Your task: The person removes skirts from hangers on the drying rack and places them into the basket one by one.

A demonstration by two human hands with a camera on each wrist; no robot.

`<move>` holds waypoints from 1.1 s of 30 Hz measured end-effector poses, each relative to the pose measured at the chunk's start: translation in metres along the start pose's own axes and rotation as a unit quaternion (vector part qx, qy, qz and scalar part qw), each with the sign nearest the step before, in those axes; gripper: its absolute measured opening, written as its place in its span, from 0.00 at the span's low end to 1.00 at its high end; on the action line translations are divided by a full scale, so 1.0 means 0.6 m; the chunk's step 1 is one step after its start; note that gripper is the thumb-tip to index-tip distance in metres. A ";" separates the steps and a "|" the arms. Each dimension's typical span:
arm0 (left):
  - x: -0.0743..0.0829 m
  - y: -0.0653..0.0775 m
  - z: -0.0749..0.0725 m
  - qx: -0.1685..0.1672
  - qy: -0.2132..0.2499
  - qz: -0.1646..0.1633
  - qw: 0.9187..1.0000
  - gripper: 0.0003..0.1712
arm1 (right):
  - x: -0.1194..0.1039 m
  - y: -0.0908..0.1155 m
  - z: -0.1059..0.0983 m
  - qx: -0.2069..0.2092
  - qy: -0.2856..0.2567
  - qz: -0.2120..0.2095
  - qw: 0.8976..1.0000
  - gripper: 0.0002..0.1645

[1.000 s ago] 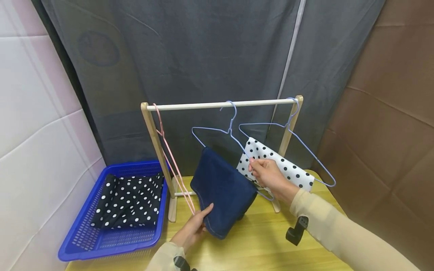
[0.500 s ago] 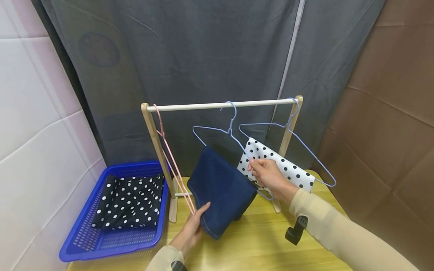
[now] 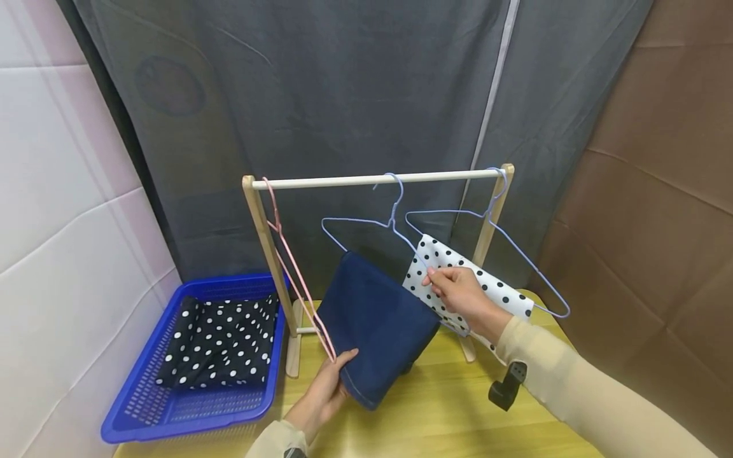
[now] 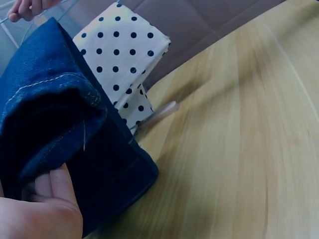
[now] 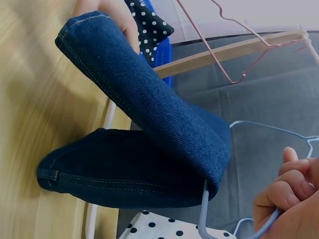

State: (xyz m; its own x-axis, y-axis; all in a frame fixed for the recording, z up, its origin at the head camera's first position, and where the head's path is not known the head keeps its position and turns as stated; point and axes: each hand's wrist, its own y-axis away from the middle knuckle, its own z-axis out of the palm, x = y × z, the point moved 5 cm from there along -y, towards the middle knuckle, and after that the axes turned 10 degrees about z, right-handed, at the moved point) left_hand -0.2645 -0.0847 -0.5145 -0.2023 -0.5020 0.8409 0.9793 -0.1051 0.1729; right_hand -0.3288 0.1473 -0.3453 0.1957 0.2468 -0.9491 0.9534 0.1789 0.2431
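Observation:
Folded over a blue hanger (image 3: 357,220) on the rack are dark blue denim trousers (image 3: 380,331). My left hand (image 3: 323,388) grips their lower left edge, thumb in front; the left wrist view shows its fingers (image 4: 59,186) at the stitched leg opening. With my right hand (image 3: 460,296) I pinch the sloping right arm of that hanger, fingers curled in the right wrist view. The hanger's lower bar is mostly hidden by the denim. Just behind my right hand, a white cloth with black dots (image 3: 504,292) hangs on a second blue hanger (image 3: 529,261).
A wooden rack with a white rail (image 3: 326,182) stands on the yellow wood table (image 3: 435,407). Beside my left hand hangs a pink hanger (image 3: 294,267). At left, a blue basket (image 3: 189,429) holds a black cloth with white dots (image 3: 220,343). Fabric walls enclose the table.
The trousers' lower edge swings slightly left, then back right, with my left hand. Their right edge sits slightly further right than before. My right hand keeps its pinch on the hanger, almost still.

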 end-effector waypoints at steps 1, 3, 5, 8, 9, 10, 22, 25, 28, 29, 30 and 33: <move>0.002 0.002 0.001 -0.007 -0.001 0.002 1.000 0.18 | 0.000 -0.001 0.000 -0.002 -0.001 0.001 1.000 0.18; 0.006 0.004 0.002 -0.016 -0.004 0.006 1.000 0.17 | 0.000 -0.003 -0.001 -0.006 -0.002 0.003 1.000 0.18; 0.008 0.006 0.004 -0.022 -0.007 0.008 1.000 0.16 | 0.000 -0.004 -0.004 -0.008 -0.003 0.006 1.000 0.18; 0.014 0.008 0.005 -0.025 -0.006 0.016 1.000 0.15 | 0.000 -0.007 -0.008 -0.005 -0.002 0.009 1.000 0.18; 0.015 0.009 0.004 -0.024 -0.006 0.018 1.000 0.15 | 0.000 -0.008 -0.009 -0.003 0.000 0.010 1.000 0.17; 0.016 0.010 0.004 -0.024 -0.005 0.019 1.000 0.16 | 0.000 -0.009 -0.010 -0.001 0.001 0.011 1.000 0.17; 0.021 0.024 0.005 -0.024 -0.014 0.008 1.000 0.10 | 0.002 -0.018 -0.025 0.014 0.021 0.020 0.999 0.20; 0.024 0.027 0.008 -0.030 -0.015 0.006 0.999 0.07 | 0.003 -0.019 -0.027 0.009 0.023 0.020 0.999 0.22; 0.027 0.032 0.011 -0.039 -0.016 0.006 0.999 0.08 | 0.003 -0.023 -0.029 -0.004 0.032 0.020 0.999 0.23; 0.029 0.033 0.011 -0.042 -0.015 0.005 0.999 0.08 | 0.003 -0.025 -0.030 -0.010 0.033 0.022 0.999 0.22; 0.030 0.035 0.012 -0.046 -0.015 0.005 0.999 0.08 | 0.003 -0.027 -0.030 -0.014 0.033 0.023 0.999 0.22; 0.033 0.041 0.013 -0.060 -0.016 0.007 0.998 0.08 | 0.002 -0.030 -0.031 -0.026 0.033 0.031 0.999 0.21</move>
State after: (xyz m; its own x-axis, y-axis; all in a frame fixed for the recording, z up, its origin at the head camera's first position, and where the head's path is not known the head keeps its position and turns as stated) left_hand -0.2446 -0.0906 -0.4895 -0.1872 -0.4772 0.8586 0.9743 -0.2018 0.1003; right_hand -0.3501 0.1621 -0.3472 0.2363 0.3206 -0.9173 0.9264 0.2104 0.3122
